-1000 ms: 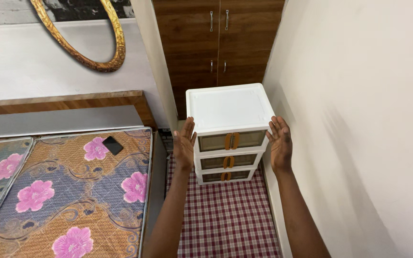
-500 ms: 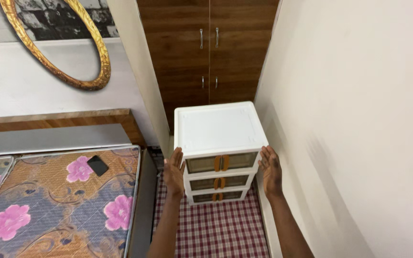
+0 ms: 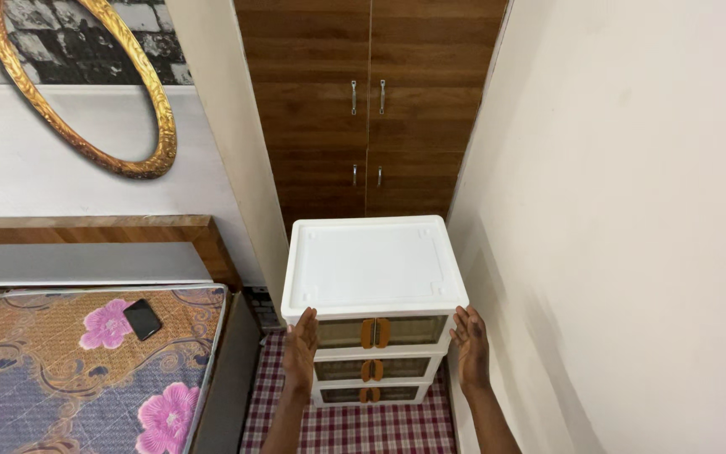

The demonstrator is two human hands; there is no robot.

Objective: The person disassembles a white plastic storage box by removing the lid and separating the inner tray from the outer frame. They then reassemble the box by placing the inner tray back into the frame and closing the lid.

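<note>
Both hands are pressing flat, fingers extended, against a white three-drawer plastic cabinet [image 3: 373, 290]: left hand [image 3: 301, 351] on its left side, right hand [image 3: 470, 346] seemingly touching its right. The cabinet is standing on a checked mat [image 3: 355, 429], before the far wooden wardrobe [image 3: 369, 109], right of the bed [image 3: 86, 370].

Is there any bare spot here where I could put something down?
The white top of the drawer unit is bare. The bed has open flowered cover all around the dark phone. It is tight beside the unit: the left hand and right hand press its sides, the right one close to the wall. Checked floor shows in front.
</note>
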